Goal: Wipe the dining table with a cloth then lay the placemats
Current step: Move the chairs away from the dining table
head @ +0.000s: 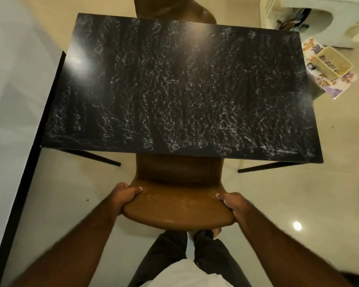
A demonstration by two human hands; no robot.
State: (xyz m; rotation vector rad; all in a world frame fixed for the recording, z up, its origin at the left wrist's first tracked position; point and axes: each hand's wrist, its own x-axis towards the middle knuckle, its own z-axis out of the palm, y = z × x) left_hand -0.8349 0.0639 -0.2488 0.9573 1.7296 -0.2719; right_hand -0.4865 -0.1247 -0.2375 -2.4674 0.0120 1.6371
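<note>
left grip (125,195) + right grip (233,204): both curled round chair (174,212) back's ends, nothing else held | desk (174,90): dead ahead, long axis left-right, chair between | placemats (338,88): off desk, far right, under basket (333,61), right grip nearer | cloth: not in view

A brown leather-look chair (174,212) with a curved backrest sits between the left hand (123,195) and the right hand (233,204), its seat reaching forward. A second brown chair (174,11) stands far ahead of both. Well ahead and right of the right hand lies a cream rectangular basket (327,68), pale white furniture (298,19) beyond it. The glossy cream tile floor (298,193) shows a bright light spot (297,226) right of the right hand. A long black strip (29,162) runs left of the left hand.
</note>
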